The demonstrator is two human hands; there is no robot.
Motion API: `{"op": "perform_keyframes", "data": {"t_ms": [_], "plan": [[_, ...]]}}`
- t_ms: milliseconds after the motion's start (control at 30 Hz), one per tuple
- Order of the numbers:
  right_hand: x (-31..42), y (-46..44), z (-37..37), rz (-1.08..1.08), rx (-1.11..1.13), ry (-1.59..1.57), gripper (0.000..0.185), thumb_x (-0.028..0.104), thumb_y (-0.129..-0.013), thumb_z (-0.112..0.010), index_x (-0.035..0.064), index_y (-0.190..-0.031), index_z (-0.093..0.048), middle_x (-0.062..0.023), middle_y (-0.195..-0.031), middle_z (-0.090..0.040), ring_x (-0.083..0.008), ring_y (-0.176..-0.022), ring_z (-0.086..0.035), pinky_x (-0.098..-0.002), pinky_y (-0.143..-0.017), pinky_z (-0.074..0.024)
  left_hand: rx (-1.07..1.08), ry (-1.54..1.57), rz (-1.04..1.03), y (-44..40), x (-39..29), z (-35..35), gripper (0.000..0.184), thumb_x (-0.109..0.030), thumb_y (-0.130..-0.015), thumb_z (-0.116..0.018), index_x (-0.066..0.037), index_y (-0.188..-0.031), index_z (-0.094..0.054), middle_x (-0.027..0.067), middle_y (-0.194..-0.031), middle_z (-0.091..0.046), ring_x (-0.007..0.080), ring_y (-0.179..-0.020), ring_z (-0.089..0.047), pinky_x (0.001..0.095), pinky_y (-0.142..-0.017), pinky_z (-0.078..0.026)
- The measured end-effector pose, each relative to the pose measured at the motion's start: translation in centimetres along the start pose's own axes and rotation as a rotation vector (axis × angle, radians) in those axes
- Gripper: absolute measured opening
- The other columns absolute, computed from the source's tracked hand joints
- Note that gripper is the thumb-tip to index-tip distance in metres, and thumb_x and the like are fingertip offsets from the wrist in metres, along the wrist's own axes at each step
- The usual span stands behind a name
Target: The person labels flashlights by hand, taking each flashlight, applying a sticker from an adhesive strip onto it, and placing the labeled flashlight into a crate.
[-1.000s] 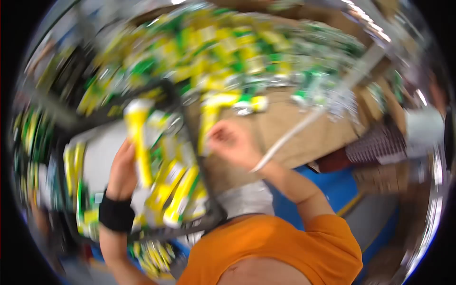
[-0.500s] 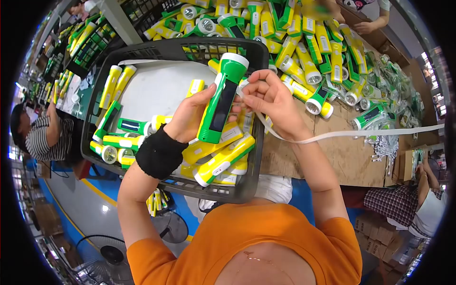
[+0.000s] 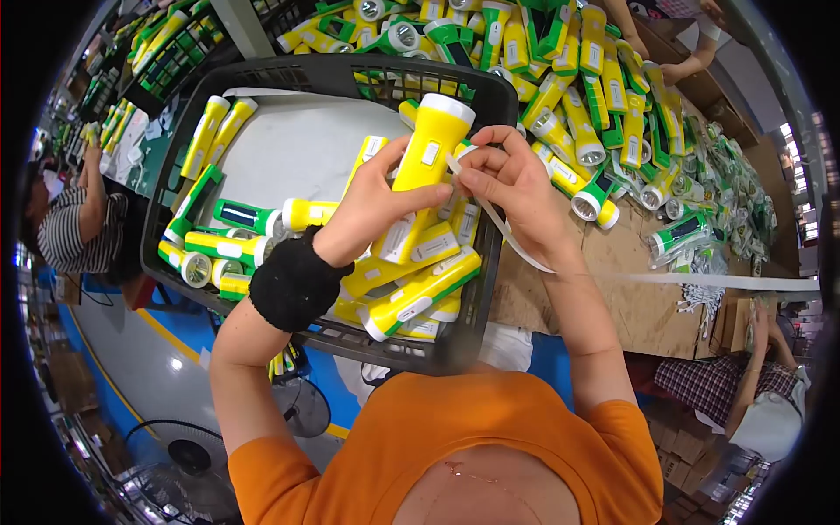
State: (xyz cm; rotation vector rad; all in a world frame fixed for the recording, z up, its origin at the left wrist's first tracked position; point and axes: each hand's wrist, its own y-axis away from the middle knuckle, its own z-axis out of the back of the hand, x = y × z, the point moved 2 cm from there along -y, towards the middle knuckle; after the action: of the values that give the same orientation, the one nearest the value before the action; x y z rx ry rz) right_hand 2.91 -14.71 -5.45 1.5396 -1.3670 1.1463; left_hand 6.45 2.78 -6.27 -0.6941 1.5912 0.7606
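Note:
A flashlight (image 3: 429, 150) with a white head, its yellow side and switch facing up, is gripped by my left hand (image 3: 372, 197) over the black basket (image 3: 477, 302). My right hand (image 3: 516, 188), fingers pinched, holds the end of a white strip (image 3: 512, 241) against the flashlight's right side. From there the strip runs below my right hand and off to the right, passing over my forearm. Yellow and green flashlights (image 3: 420, 293) lie in the basket under my hands, with more at its left side around a white liner (image 3: 306, 140).
Many flashlights (image 3: 582, 127) are heaped behind the basket on the brown tabletop (image 3: 604, 262), some in clear bags at the right. Co-workers sit at the left (image 3: 83, 227) and lower right (image 3: 726, 385); another's hands (image 3: 691, 66) reach in at the top right. A fan (image 3: 188, 455) stands lower left.
The flashlight in my left hand has turned from its green side with the dark panel to its yellow side with the switch. The strip's right part hangs lower, and the view has shifted slightly.

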Motion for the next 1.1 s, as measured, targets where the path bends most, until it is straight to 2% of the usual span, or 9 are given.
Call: {"op": "perform_keyframes", "data": {"t_ms": [100,200,300,367,567,833,933,1000,1100], "plan": [[0.0,-0.1,-0.4,-0.016,-0.013,0.053,0.038,0.003,-0.081,-0.065,0.0049,-0.11,-0.04,-0.0056,-0.088,-0.06,-0.0117,-0.083,-0.058,-0.023,-0.076,-0.0458,-0.088,0.03,-0.047,0.1,0.0,0.0,0.05,-0.019,-0.083,-0.065,-0.002,-0.124,-0.043,0.0054,-0.106,-0.057,0.0115,-0.097,-0.055,0.026,-0.084,-0.044],[-0.2,-0.4,-0.4,-0.019,-0.004,0.052,0.04,0.003,-0.081,-0.066,0.0053,-0.111,-0.04,-0.0057,-0.088,-0.061,-0.0116,-0.084,-0.059,-0.0227,-0.077,-0.0464,-0.052,0.238,0.076,0.1,0.1,0.0,0.043,-0.021,-0.087,-0.06,-0.003,-0.123,-0.044,0.0056,-0.106,-0.057,0.0116,-0.097,-0.054,0.0261,-0.083,-0.044],[-0.1,-0.8,-0.5,-0.019,0.008,0.068,0.041,0.002,-0.081,-0.066,0.0054,-0.112,-0.04,-0.0058,-0.089,-0.061,-0.0118,-0.084,-0.059,-0.0232,-0.078,-0.0465,-0.065,0.13,0.039,-0.2,0.6,0.2,0.04,-0.023,-0.09,-0.056,-0.004,-0.123,-0.044,0.0053,-0.106,-0.056,0.0115,-0.097,-0.054,0.0258,-0.083,-0.043],[-0.2,-1.1,-0.4,-0.014,0.013,0.073,0.041,0.002,-0.08,-0.066,0.0054,-0.112,-0.04,-0.0058,-0.089,-0.061,-0.0117,-0.084,-0.059,-0.023,-0.078,-0.0463,-0.043,-0.015,-0.059,-0.3,0.6,0.1,0.041,-0.023,-0.089,-0.058,-0.004,-0.123,-0.044,0.0046,-0.106,-0.056,0.0114,-0.097,-0.053,0.0256,-0.084,-0.043],[-0.5,-1.5,-0.7,-0.037,-0.012,0.181,0.039,0.003,-0.079,-0.067,0.0058,-0.108,-0.041,-0.0056,-0.087,-0.062,-0.0107,-0.084,-0.059,-0.022,-0.077,-0.0455,-0.04,-0.164,-0.144,-0.5,1.4,0.5,0.044,-0.019,-0.085,-0.06,-0.005,-0.123,-0.043,0.0055,-0.108,-0.055,0.0125,-0.099,-0.051,0.0267,-0.086,-0.041],[-1.0,-1.8,-0.9,-0.013,-0.059,0.276,0.036,0.003,-0.079,-0.067,0.0058,-0.104,-0.041,-0.0058,-0.086,-0.063,-0.0081,-0.08,-0.058,-0.0195,-0.074,-0.0451,-0.106,-0.102,-0.095,-0.7,1.6,0.7,0.037,-0.026,-0.09,-0.052,-0.004,-0.12,-0.046,0.0077,-0.107,-0.055,0.0149,-0.097,-0.052,0.0269,-0.084,-0.041],[-1.0,-1.6,-1.7,0.052,-0.152,0.433,0.035,0.002,-0.078,-0.067,0.0053,-0.103,-0.042,-0.0053,-0.085,-0.063,-0.0063,-0.074,-0.058,-0.0183,-0.068,-0.0457,-0.151,-0.153,-0.108,-0.7,1.8,0.6,0.035,-0.028,-0.093,-0.047,-0.003,-0.118,-0.048,0.0083,-0.105,-0.056,0.015,-0.095,-0.053,0.0271,-0.083,-0.041],[-0.8,-1.3,-2.5,0.201,-0.235,0.621,0.035,0.003,-0.077,-0.068,0.004,-0.101,-0.043,-0.0049,-0.083,-0.061,-0.0046,-0.068,-0.057,-0.0171,-0.061,-0.0456,-0.168,-0.194,-0.116,-0.6,1.8,0.7,0.034,-0.028,-0.094,-0.045,-0.003,-0.117,-0.048,0.0085,-0.103,-0.056,0.015,-0.093,-0.053,0.0274,-0.082,-0.041],[-1.0,-1.0,-2.8,0.293,-0.268,0.699,0.034,0.005,-0.077,-0.07,0.0025,-0.1,-0.045,-0.0048,-0.08,-0.058,-0.0042,-0.065,-0.057,-0.0159,-0.055,-0.0444,-0.136,-0.13,-0.147,-0.5,1.5,0.6,0.033,-0.029,-0.095,-0.042,-0.003,-0.115,-0.048,0.0066,-0.1,-0.057,0.0127,-0.089,-0.052,0.026,-0.08,-0.041]]}}
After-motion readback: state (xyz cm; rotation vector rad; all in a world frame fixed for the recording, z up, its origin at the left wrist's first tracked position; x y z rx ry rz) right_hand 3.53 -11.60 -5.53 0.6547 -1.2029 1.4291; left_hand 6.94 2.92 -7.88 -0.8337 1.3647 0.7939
